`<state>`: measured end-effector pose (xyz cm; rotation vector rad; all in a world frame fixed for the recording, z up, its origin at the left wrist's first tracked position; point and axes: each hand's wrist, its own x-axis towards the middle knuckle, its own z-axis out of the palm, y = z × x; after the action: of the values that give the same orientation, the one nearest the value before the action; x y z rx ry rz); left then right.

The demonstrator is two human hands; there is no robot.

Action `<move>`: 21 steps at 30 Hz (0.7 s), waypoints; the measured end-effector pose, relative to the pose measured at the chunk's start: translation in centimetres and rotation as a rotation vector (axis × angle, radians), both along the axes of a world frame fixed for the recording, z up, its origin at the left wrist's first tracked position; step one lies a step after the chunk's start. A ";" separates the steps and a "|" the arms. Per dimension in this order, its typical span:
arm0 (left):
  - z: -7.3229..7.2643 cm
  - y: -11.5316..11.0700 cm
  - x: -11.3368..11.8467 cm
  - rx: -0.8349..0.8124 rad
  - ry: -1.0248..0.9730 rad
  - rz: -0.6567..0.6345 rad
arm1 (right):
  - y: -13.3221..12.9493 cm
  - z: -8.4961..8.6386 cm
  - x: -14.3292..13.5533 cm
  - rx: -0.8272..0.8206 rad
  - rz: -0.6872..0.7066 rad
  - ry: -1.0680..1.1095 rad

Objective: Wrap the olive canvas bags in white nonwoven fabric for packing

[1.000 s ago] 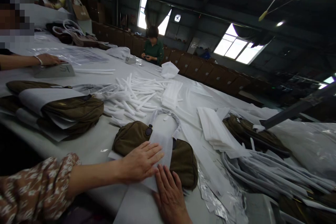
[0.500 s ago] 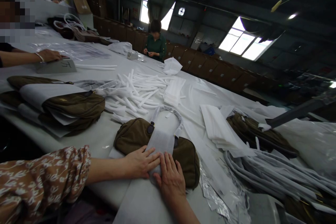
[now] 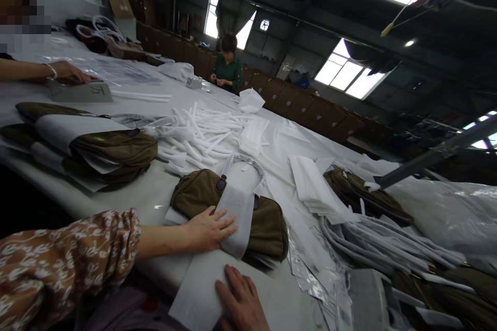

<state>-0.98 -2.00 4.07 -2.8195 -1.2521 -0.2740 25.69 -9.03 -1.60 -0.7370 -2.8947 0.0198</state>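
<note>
Bag: olive-brown handbag (image 3: 267,230), lying on the white table (image 3: 149,199) in front of the person, long side running left to right.
Bag handle: pale, wrapped handle (image 3: 258,169), arched away from the person; a dark tab (image 3: 221,182) joins its left end to the bag.
Cover strip: white sheet strip (image 3: 238,207), laid across the middle of the bag and down over its near side.
Left hand: left hand (image 3: 212,228), palm down, fingers extended and slightly spread; rests on the strip and the bag's left half, grasping nothing.
Right hand: right hand (image 3: 243,297), fingers loosely bent and parted, nothing visibly gripped; positioned over the loose white sheet (image 3: 194,289) on the near side of the bag. Contact with that sheet cannot be determined.
Left of bag: pile of similar bags (image 3: 128,150), interleaved with white sheets.
Beyond bag: heap of white tubes (image 3: 202,137).
Right of bag: stacked white sheets (image 3: 314,189); nearer, a bundle of grey strips (image 3: 365,243).
Far left: a co-worker's hand (image 3: 72,71) on a grey block (image 3: 79,91).
</note>
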 end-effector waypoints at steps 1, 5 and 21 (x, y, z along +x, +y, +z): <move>0.0 0.0 0.0 0.010 0.003 0.002 | 0.1 -0.4 -0.3 -0.015 -0.006 0.021; 0.0 -0.2 0.0 0.029 0.021 0.012 | 1.8 -0.5 -1.8 0.094 -0.046 0.239; -1.6 -0.7 0.3 0.062 -0.024 0.035 | 5.1 5.1 -3.5 0.088 -0.155 0.334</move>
<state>-0.64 -2.73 2.48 -2.7474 -1.2731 -0.3403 22.15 -3.98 3.54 -0.8493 -2.5013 -0.0029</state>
